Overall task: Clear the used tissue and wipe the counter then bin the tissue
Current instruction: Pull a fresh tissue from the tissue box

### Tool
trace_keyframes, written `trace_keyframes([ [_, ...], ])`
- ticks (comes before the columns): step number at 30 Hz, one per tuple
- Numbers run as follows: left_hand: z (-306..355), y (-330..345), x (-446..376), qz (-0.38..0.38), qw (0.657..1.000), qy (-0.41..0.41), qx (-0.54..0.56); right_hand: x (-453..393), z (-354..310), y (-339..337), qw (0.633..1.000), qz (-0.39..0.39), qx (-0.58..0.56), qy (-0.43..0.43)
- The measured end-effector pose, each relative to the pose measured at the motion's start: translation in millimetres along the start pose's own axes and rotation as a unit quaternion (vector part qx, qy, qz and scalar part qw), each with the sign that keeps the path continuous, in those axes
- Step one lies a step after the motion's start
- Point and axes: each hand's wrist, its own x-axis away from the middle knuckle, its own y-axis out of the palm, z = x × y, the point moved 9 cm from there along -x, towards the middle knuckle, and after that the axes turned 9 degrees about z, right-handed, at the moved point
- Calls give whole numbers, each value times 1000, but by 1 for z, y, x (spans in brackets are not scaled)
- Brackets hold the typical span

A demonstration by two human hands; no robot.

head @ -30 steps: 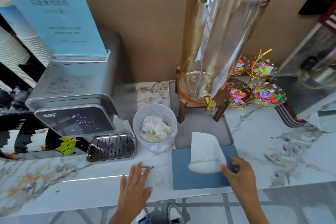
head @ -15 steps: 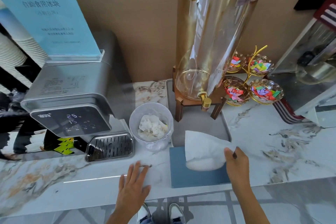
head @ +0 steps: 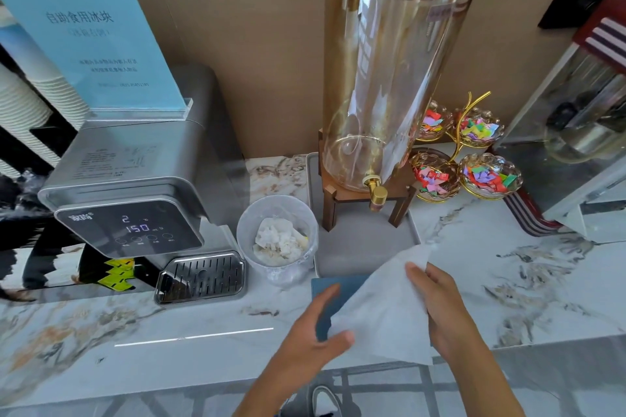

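Observation:
A clean white tissue (head: 382,311) hangs spread out above the blue tissue box (head: 330,288) at the front of the marble counter (head: 169,342). My right hand (head: 440,308) pinches the tissue's right side. My left hand (head: 311,338) meets its lower left corner with the thumb against the sheet, and the fingers are spread over the box. A small clear bin (head: 276,237) lined with a bag stands behind the box, with crumpled used tissue (head: 279,242) inside it.
A silver water dispenser (head: 135,200) stands at the left with its drip tray (head: 201,276). A tall amber glass drink dispenser (head: 389,78) sits on a wooden stand in a grey tray (head: 359,254). Glass bowls of coloured sweets (head: 464,159) are at the right.
My right hand has pulled the tissue out of the box and lifted it toward me. My left hand has left the counter and moved right to the tissue's lower corner.

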Motion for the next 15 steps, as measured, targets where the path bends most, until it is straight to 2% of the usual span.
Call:
trace_keyframes([
  [1,12,6,-3,12,1000,6,27,2,0,2,1000,-7,-6,6],
  [6,33,-12,-8,174,978,-17,117,14,-2,7,999,-28,2,14],
  [10,23,-23,5,196,963,-48,176,20,-7,4,999,-18,29,-27],
  [15,0,-38,29,233,940,-87,234,40,10,26,988,-136,63,-35],
])
